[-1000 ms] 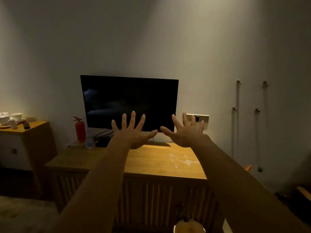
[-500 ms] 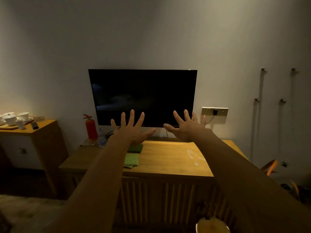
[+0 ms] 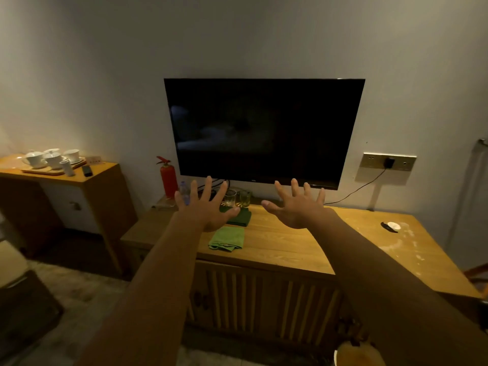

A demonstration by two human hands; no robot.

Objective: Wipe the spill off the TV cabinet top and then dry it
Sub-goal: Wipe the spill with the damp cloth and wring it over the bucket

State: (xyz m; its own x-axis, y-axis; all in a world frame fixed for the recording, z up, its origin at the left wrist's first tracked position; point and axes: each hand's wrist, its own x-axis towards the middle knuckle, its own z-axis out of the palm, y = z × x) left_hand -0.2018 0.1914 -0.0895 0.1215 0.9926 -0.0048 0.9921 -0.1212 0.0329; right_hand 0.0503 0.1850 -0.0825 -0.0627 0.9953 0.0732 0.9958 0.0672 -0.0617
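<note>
A wooden TV cabinet (image 3: 285,249) stands under a wall-mounted black TV (image 3: 264,130). Two folded cloths lie left of centre on its top: a light green cloth (image 3: 227,238) nearer the front and a darker green cloth (image 3: 240,217) behind it. Whitish spill marks (image 3: 406,243) spread over the cabinet's right end. My left hand (image 3: 204,207) hovers above the cloths with fingers spread, empty. My right hand (image 3: 297,207) hovers over the middle of the top, also spread and empty.
Two glasses (image 3: 237,198), a small water bottle (image 3: 184,192) and a red fire extinguisher (image 3: 168,177) stand at the cabinet's back left. A black and white item (image 3: 390,226) lies at the right. A side table with a white tea set (image 3: 51,158) stands left. A wall socket (image 3: 388,161) has a plugged cable.
The view has moved closer to the cabinet and shifted, bringing the cloths, glasses and right end into sight. Both hands stay raised, spread and empty.
</note>
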